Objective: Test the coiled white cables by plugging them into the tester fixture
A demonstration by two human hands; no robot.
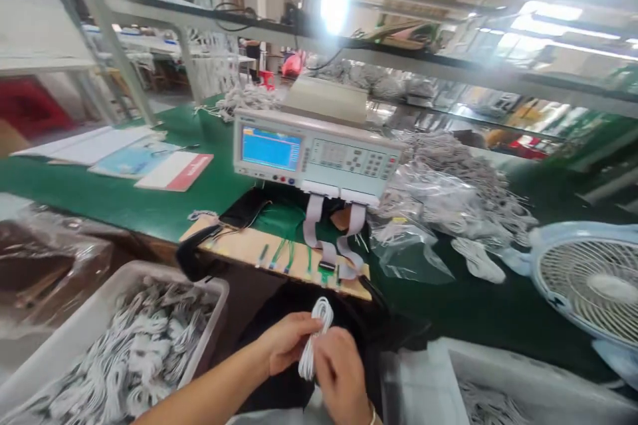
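Note:
A coiled bundle of white cable [308, 360] is gripped in my left hand [289, 345], with the thumb pressed on it and its looped top sticking up past the fingers. Close against the bundle's right side is my right hand [343, 372], fingers curled in and slightly blurred; whatever they pinch is hidden. Just beyond the hands, a wooden board [234, 247] at the table's edge carries small connectors and green wires. Grey ribbon cables [313, 222] run from it up to a bench tester [319, 159] with a lit blue screen.
At the left stands a white bin [219, 292] full of cable bundles; another white bin [448, 358] is at lower right. A fan [593, 279] sits on the right of the green table [199, 202]. Plastic-wrapped cables [433, 199] pile behind it. Papers [134, 159] lie at left.

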